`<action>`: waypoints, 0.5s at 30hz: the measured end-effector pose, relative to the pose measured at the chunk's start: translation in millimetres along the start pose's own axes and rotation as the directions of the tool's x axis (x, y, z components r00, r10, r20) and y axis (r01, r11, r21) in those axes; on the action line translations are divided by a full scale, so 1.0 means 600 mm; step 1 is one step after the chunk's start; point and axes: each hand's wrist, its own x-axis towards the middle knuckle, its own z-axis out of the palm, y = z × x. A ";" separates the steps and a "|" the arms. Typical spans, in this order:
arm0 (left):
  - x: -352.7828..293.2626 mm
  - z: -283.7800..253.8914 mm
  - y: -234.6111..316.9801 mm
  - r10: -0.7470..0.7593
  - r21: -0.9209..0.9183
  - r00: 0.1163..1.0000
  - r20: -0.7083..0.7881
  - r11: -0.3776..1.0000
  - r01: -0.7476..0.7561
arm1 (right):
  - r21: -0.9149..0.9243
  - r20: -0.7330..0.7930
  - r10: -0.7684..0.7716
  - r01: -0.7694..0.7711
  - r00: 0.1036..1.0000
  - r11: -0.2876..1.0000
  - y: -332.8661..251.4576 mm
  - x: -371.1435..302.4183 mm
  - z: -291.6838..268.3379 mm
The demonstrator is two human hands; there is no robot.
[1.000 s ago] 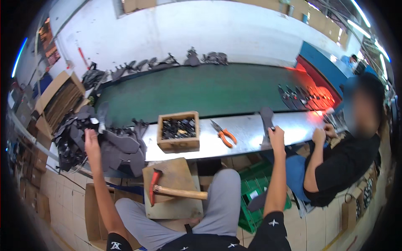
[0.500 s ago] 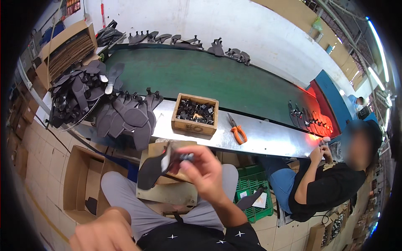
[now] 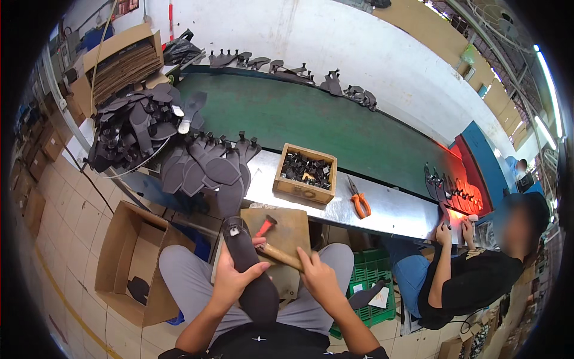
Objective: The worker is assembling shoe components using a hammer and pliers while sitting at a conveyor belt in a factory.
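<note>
My left hand (image 3: 232, 276) is closed round a dark grey shoe sole (image 3: 251, 278), held lengthwise over my lap. At its far end is a small pale patch (image 3: 234, 231). My right hand (image 3: 323, 276) grips the wooden handle of a hammer (image 3: 282, 257). The hammer's red head with a dark face lies just right of the sole, above a worn tan work block (image 3: 293, 224). Left-hand fingertips come close to the hammer head; whether they touch it I cannot tell.
Ahead on the metal ledge stand a wooden box (image 3: 305, 191) of small black parts and orange-handled pliers (image 3: 360, 204). Soles (image 3: 209, 164) are heaped to the left, beside a green conveyor belt (image 3: 287, 113). An open carton (image 3: 119, 263), a green crate (image 3: 365, 269) and a co-worker (image 3: 472, 269) flank me.
My right hand has gone from a small dark piece at the sole to the hammer handle. The left hand has come in from the lower left and grasped the sole. My view has shifted somewhat.
</note>
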 end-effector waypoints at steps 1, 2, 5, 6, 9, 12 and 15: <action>0.012 0.004 -0.009 0.009 0.006 1.000 0.004 1.000 -0.009 | -0.027 0.157 0.068 -0.065 0.985 0.998 0.016 -0.021 -0.001; 0.027 0.010 -0.020 0.155 0.058 0.988 0.019 0.986 -0.156 | 0.002 0.105 0.085 -0.085 0.991 0.996 0.034 -0.039 -0.004; 0.079 0.013 -0.055 0.246 0.133 0.965 0.090 0.957 -0.256 | 0.131 -0.032 0.241 -0.235 0.970 0.963 0.088 -0.104 -0.018; 0.102 0.008 -0.073 0.340 0.508 0.937 0.080 0.795 -0.332 | 0.141 -0.039 0.245 -0.237 0.969 0.961 0.102 -0.129 -0.020; 0.157 0.001 -0.122 0.435 0.898 0.892 0.125 0.333 -0.288 | 0.453 -0.009 0.458 -0.405 0.889 0.794 0.117 -0.198 -0.011; 0.182 0.043 -0.090 0.608 0.972 0.760 0.230 -0.108 -0.208 | 0.738 -0.247 0.559 -0.220 0.792 0.638 0.089 -0.231 -0.012; 0.294 0.102 -0.051 0.478 0.809 0.705 0.525 -0.021 -0.588 | 0.976 0.047 0.669 -0.176 0.742 0.126 0.064 -0.246 -0.026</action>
